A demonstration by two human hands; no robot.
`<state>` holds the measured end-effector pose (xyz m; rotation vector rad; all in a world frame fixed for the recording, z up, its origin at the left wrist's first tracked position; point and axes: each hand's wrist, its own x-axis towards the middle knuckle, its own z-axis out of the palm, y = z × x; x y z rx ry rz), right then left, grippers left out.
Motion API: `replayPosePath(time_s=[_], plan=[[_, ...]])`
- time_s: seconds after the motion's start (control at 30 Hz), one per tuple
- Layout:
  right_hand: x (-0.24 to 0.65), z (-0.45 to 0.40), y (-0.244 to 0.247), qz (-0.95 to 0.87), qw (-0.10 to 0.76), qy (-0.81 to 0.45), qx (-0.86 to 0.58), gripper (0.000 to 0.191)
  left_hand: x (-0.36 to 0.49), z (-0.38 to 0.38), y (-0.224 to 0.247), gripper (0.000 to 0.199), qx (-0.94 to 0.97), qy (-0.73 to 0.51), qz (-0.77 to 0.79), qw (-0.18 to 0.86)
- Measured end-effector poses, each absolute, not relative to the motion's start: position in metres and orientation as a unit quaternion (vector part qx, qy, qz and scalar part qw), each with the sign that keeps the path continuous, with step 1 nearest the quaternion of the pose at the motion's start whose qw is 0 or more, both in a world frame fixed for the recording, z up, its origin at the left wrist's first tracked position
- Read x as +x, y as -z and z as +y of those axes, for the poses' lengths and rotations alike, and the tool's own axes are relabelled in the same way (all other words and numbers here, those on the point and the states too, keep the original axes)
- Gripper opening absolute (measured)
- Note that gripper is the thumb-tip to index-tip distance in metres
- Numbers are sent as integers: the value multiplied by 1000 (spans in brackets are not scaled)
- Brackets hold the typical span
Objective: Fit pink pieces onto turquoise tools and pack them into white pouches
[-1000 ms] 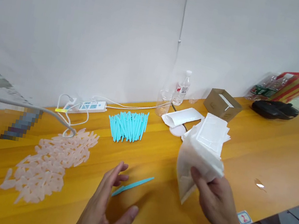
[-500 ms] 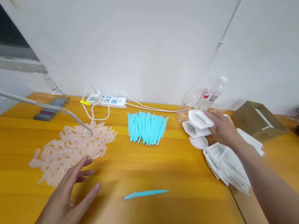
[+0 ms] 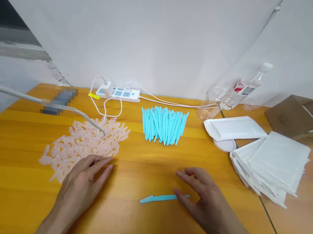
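A single blue eyebrow razor [image 3: 157, 198] lies on the wooden table between my hands. My right hand [image 3: 203, 196] hovers over its right end with fingers apart, holding nothing; the fingertips hide part of the handle, and whether they touch it I cannot tell. My left hand [image 3: 85, 179] is open and bare, fingers loosely bent, at the lower right edge of a spread of pale pink, translucent caps [image 3: 88, 141]. Beyond both hands, many more blue razors [image 3: 163, 125] lie side by side in a bundle.
White padded envelopes [image 3: 278, 162] pile up at the right, with another envelope [image 3: 236, 129] over a white round lid [image 3: 226, 144]. Behind stand a clear jar [image 3: 209, 106], a plastic bottle [image 3: 244, 88] and a cardboard box [image 3: 290, 114]. A power strip [image 3: 125, 94] and cables line the wall.
My right hand has left the white envelope, which now lies flat, and come back left and nearer, over the single razor. My left hand's fingers have drawn closer together. The view has shifted.
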<state>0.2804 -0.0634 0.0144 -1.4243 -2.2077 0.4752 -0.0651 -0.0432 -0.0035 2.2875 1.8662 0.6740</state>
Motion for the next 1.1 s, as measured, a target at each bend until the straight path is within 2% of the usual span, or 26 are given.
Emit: replayPosePath(time_s=[0.1, 0.3, 0.53, 0.8, 0.97, 1.1], plan=[[273, -73, -9, -823, 204, -203, -490, 37, -56, -40, 5, 30, 772, -227, 586, 95], [270, -75, 0, -826, 172, -215, -492, 28, -49, -46, 17, 29, 765, -235, 586, 122], [272, -72, -2, -807, 200, -224, -509, 21, -35, -48, 7, 32, 774, -235, 563, 169], [269, 32, -3, -633, 291, -210, -685, 25, 17, -66, 0, 32, 839, -211, 439, 241], [261, 91, 7, -560, 281, -215, -749, 32, 33, -71, -1, 32, 850, -206, 418, 244], [261, 107, 18, -535, 273, -255, -758, 22, 28, -70, 2, 30, 849, -208, 417, 248]])
